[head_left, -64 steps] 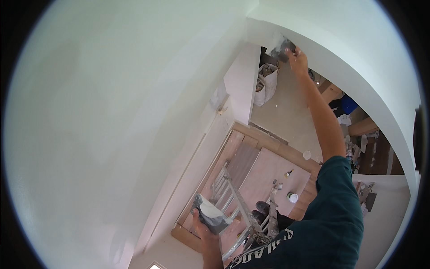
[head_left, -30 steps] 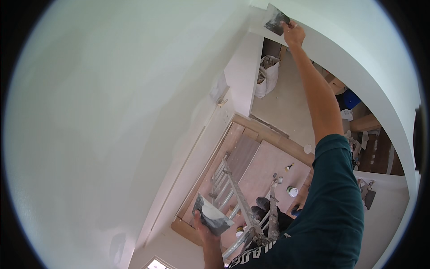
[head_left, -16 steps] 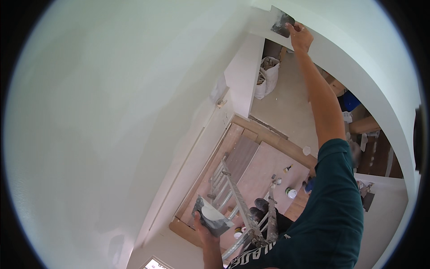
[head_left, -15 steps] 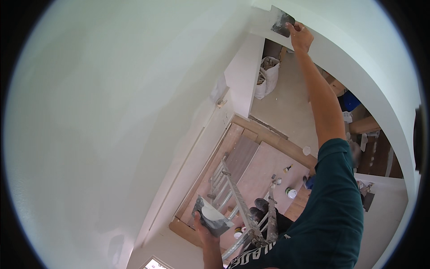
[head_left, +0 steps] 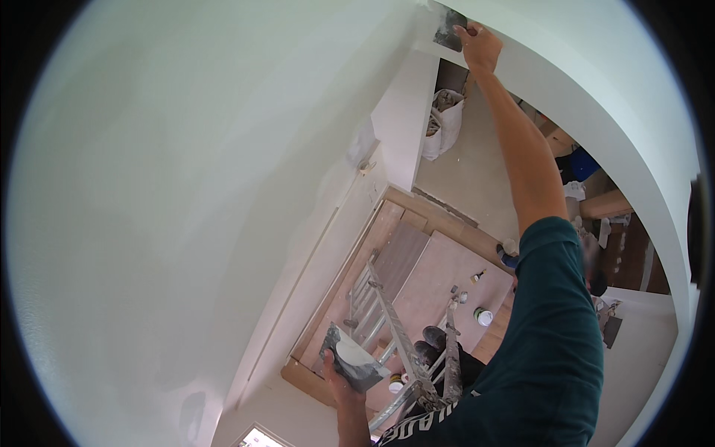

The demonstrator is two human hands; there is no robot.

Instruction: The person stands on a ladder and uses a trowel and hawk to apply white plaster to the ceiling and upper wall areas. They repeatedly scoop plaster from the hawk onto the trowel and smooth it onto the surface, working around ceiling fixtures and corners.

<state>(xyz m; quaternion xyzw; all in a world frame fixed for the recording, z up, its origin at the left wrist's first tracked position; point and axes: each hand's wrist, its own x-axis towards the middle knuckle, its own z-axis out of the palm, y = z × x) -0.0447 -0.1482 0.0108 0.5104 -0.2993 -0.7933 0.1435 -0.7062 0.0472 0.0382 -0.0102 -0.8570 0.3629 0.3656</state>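
Note:
My right hand (head_left: 482,49) is raised at the top of the view, arm stretched out. Its fingers are closed on a broad putty knife (head_left: 448,31) whose blade lies at the inside corner where the wall meets the white beam (head_left: 588,93). White filler smears part of that blade. Low in the middle, my left hand (head_left: 345,389) grips a second, wider filling knife (head_left: 351,365), which carries a smooth mound of white filler (head_left: 353,350). The large pale wall (head_left: 164,186) beside me has damp-looking grey patches.
I am up on a splattered aluminium stepladder (head_left: 402,343). On the covered floor below are a white tub (head_left: 483,317) and a brush (head_left: 477,276). White sacks (head_left: 449,123) stand beyond the opening. Another person, partly hidden by my arm, is at the right.
My right hand and its putty knife have shifted up and left into the corner. My left hand stays put. The other person's foot has moved near the opening below.

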